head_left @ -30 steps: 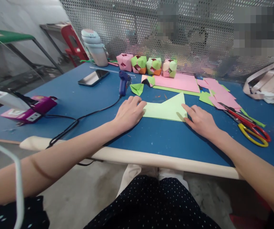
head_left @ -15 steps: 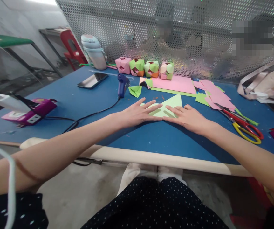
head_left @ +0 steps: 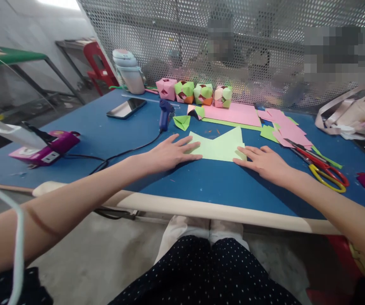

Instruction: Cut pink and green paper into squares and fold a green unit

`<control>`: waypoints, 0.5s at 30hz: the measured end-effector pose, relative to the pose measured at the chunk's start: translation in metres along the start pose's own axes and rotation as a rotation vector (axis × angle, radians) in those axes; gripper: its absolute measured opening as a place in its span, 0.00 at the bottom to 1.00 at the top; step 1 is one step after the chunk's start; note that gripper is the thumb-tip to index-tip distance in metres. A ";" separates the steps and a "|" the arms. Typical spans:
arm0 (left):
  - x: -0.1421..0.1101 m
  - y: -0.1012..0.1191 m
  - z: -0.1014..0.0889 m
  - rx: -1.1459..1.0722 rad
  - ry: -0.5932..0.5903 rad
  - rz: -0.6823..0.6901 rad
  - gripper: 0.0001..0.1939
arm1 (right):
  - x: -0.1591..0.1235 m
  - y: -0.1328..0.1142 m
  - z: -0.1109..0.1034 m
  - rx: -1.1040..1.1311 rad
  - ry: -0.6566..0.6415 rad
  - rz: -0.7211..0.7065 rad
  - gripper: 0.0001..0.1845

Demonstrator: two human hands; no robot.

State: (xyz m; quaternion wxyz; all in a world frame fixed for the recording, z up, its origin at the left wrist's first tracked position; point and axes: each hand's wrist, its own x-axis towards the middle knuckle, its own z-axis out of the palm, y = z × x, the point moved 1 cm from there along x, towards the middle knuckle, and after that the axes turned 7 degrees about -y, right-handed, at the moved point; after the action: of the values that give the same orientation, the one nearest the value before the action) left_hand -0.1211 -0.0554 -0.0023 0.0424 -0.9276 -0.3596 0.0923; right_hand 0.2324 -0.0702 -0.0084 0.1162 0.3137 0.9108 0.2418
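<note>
Surface: one blue table, its near edge bound by a cream roll. Room: perforated metal screen along the far side; red chair and green-topped table beyond, far left.

Far row, left to right: one pale bottle, upright; four folded paper balls, in pink, green, orange and cream. Left: one phone, lying flat; one purple power strip, plug and cable attached. Centre, far side of your paper: one blue glue gun; one small green folded piece; one large pink sheet over green. Right: loose pink and green pieces; scissors, one handle loop red, one yellow, blades toward the pieces.

Changed since the half-second-earlier frame: your hands, then nearly meeting over the middle of the paper, are now apart, one at each end; the middle and the left peak are uncovered.

Item in work: one pale green paper, folded, lying flat near the table's middle, two peaks pointing to the far side. Your left hand: open, palm down, fingers spread, fingertips on its left end. Your right hand: open, fingers slightly parted, fingertips on its right end.
</note>
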 end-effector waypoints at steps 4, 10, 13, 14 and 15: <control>-0.020 -0.006 0.003 0.005 -0.041 -0.053 0.43 | -0.029 0.007 0.011 0.009 -0.028 0.059 0.41; -0.043 -0.021 0.007 -0.021 -0.047 -0.135 0.39 | -0.039 0.011 0.009 0.059 -0.035 0.087 0.40; -0.044 -0.017 0.000 -0.059 0.028 -0.175 0.30 | -0.024 0.009 -0.005 0.109 0.016 0.091 0.31; -0.040 -0.011 -0.003 -0.082 0.065 -0.178 0.28 | -0.015 0.006 -0.011 0.128 0.042 0.097 0.29; -0.033 -0.001 -0.007 -0.126 0.111 -0.170 0.28 | -0.005 0.001 -0.018 0.152 0.074 0.106 0.28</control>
State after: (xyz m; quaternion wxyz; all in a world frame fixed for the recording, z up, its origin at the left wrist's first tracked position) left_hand -0.1448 -0.0768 0.0094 0.0114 -0.8982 -0.4392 0.0142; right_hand 0.2299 -0.0792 0.0075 0.0455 0.3601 0.9124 0.1892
